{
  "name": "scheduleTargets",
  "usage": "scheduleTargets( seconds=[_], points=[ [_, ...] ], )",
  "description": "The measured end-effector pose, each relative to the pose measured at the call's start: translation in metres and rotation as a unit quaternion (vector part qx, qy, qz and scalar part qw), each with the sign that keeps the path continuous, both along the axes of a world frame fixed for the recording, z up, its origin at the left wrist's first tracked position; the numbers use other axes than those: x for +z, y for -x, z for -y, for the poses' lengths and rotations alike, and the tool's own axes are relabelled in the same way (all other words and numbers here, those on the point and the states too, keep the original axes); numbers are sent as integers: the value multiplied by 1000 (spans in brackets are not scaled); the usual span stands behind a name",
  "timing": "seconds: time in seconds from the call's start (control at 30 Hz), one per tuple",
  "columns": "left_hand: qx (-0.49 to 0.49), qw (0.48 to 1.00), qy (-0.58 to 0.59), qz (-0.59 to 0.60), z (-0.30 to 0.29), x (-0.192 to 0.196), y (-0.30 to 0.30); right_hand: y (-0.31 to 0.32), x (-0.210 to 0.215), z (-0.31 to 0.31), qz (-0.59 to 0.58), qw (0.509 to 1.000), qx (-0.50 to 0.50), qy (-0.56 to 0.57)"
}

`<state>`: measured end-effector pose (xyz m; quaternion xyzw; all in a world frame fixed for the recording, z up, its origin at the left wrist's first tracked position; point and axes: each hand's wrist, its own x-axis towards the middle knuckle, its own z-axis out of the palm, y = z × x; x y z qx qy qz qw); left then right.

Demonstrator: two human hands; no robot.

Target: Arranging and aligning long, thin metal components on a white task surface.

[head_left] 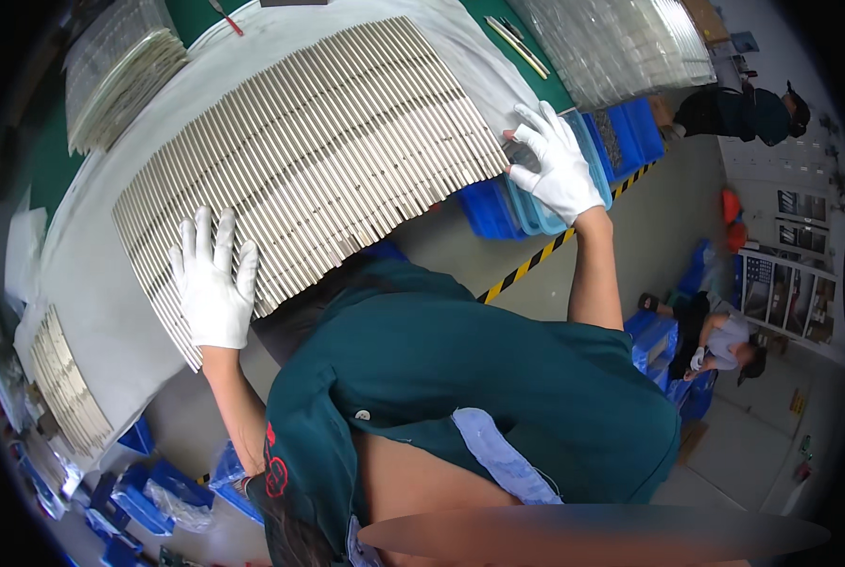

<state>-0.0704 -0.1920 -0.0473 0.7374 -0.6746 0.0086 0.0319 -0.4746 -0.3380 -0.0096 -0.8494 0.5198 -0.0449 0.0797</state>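
A wide row of slim, silvery metal rods (319, 142) lies side by side on the white-covered table (111, 283), their near ends uneven. My left hand (215, 283), in a white glove, rests on the rods at the left end of the row with its fingers stretched out. At the right end is my right hand (560, 170), also gloved in white. Its thumb and fingers are spread apart beside the last rods, and some bare fingertips show through the glove. Whether its thumb touches the rods I cannot tell.
Clear-wrapped stacks stand at the back left (125, 76) and back right (612, 47). Pens (519, 45) lie near the right stack. More metal rods (68, 387) lie at the left edge. Blue bins (626, 137) stand right of the table. Two other people are farther off to the right.
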Motion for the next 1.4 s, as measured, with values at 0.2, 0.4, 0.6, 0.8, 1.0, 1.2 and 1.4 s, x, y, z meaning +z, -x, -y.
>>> scheduleTargets(
  seconds=[0.2,0.4,0.6,0.8,1.0,1.2,1.4],
  points=[
    [-3,999,25,-21,1,-4,-1,4,-3,4,-15,1000,-11,23],
    [1,1000,16,-9,0,0,-1,-9,-7,2,31,998,49,-1],
    [-1,999,29,-15,-1,-6,-2,-8,-7,7,1,998,51,30],
    [2,1000,5,-6,0,0,0,-21,-9,2,35,996,78,3],
    [4,1000,4,-5,1,1,-1,-22,-4,6,18,997,74,4],
    [-9,999,34,-22,0,-1,-2,-34,-9,2,30,994,105,6],
    [-12,999,31,-21,1,0,-1,-35,-1,3,45,995,90,-16]
  ],
)
